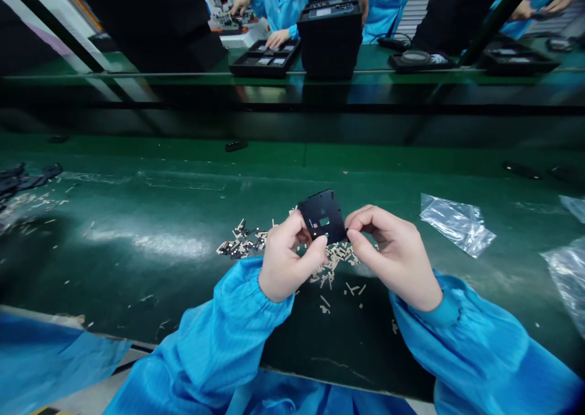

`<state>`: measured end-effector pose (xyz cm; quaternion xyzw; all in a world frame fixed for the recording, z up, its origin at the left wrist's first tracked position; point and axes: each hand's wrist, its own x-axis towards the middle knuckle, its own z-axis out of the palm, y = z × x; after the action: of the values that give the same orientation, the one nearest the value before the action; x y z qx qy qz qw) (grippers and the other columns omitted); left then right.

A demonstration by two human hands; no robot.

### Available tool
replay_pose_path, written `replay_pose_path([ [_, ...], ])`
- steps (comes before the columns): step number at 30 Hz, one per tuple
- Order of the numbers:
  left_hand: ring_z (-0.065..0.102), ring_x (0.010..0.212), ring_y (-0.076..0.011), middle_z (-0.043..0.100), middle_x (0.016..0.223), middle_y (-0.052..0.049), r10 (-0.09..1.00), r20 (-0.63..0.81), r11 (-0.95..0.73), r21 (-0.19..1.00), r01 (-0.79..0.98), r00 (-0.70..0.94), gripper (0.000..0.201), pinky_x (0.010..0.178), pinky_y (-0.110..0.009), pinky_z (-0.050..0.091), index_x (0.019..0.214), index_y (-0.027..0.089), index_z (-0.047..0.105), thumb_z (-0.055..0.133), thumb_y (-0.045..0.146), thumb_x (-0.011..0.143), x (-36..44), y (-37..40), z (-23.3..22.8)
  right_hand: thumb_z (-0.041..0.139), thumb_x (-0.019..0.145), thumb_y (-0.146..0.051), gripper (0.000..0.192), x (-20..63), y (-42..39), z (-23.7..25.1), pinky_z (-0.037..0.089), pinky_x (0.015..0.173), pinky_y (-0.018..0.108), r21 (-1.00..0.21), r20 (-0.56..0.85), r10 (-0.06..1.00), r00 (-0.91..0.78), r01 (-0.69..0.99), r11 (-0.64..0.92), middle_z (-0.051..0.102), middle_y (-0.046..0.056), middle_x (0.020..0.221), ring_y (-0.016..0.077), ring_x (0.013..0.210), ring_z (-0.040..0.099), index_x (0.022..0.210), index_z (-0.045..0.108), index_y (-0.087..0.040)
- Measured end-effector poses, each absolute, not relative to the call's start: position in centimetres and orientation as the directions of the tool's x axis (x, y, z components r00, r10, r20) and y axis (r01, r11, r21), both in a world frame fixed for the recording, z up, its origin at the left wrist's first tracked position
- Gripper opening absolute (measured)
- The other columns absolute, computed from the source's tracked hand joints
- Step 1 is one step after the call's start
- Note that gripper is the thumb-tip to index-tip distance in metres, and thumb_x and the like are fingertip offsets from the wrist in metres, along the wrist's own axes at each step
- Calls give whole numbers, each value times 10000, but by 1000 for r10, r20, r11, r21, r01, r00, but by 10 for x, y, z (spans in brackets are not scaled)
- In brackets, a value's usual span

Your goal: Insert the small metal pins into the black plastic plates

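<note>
My left hand [292, 253] grips a flat black plastic plate [325, 211] by its lower left edge, thumb in front and fingers behind. The plate has small cutouts and is tilted above the table. At its lower right corner, my right hand [388, 247] is closed in a pinch, thumb against forefinger. A tiny dark bit shows at those fingertips; whether it is part of the plate cannot be made out. Beneath the hands lies a scatter of small beige pieces [336, 256]. Left of them is a little heap of small black parts [240, 242] mixed with pale bits.
Clear plastic bags [457, 223] lie to the right on the green table [137, 214]. Dark parts [27, 177] are piled at far left. Beyond a raised ledge stand black trays [266, 58] and a tall black stack [329, 43], with co-workers in blue sleeves behind.
</note>
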<state>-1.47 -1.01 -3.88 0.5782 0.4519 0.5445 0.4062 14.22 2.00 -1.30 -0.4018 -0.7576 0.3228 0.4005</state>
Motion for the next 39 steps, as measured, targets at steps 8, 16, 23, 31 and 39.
replay_pose_path([
  [8, 565, 505, -57, 565, 602, 32, 965, 254, -243, 961, -136, 70, 59, 511, -154, 461, 855, 156, 546, 549, 197, 813, -19, -7, -42, 498, 755, -88, 127, 143, 15, -7, 415, 583, 240, -853, 311, 877, -367, 299, 428, 539, 1, 693, 113, 627, 509, 674, 476, -182],
  [16, 581, 561, -49, 602, 746, 17, 958, 259, -208, 921, -328, 121, 110, 529, -136, 481, 902, 201, 611, 592, 191, 794, -25, 2, -50, 503, 746, -65, 133, 142, 10, -1, 417, 600, 235, -839, 306, 853, -422, 304, 451, 550, -3, 705, 112, 652, 523, 683, 492, -181],
  [23, 580, 546, -74, 612, 726, -2, 961, 249, -200, 926, -322, 119, 58, 510, -169, 484, 809, 172, 612, 613, 219, 775, -25, 3, -49, 516, 740, -87, 146, 143, 12, -1, 420, 596, 244, -905, 220, 861, -460, 233, 355, 540, -4, 695, 119, 646, 519, 657, 452, -188],
  [31, 538, 436, -46, 581, 646, 22, 968, 89, 41, 866, -498, 235, 165, 400, -130, 366, 814, 146, 557, 658, 244, 727, -18, 5, -44, 529, 829, -212, 92, 145, 19, -4, 380, 566, 234, -994, 100, 813, -574, -27, 103, 507, -9, 703, 106, 629, 469, 748, 496, -185],
  [39, 527, 424, -41, 580, 598, 15, 931, 1, 217, 803, -554, 366, 147, 410, -119, 359, 850, 122, 538, 607, 221, 766, -13, -3, -36, 544, 848, -268, 137, 143, 14, -9, 374, 576, 233, -959, 48, 764, -644, -244, -145, 524, -10, 706, 95, 630, 490, 766, 467, -188],
])
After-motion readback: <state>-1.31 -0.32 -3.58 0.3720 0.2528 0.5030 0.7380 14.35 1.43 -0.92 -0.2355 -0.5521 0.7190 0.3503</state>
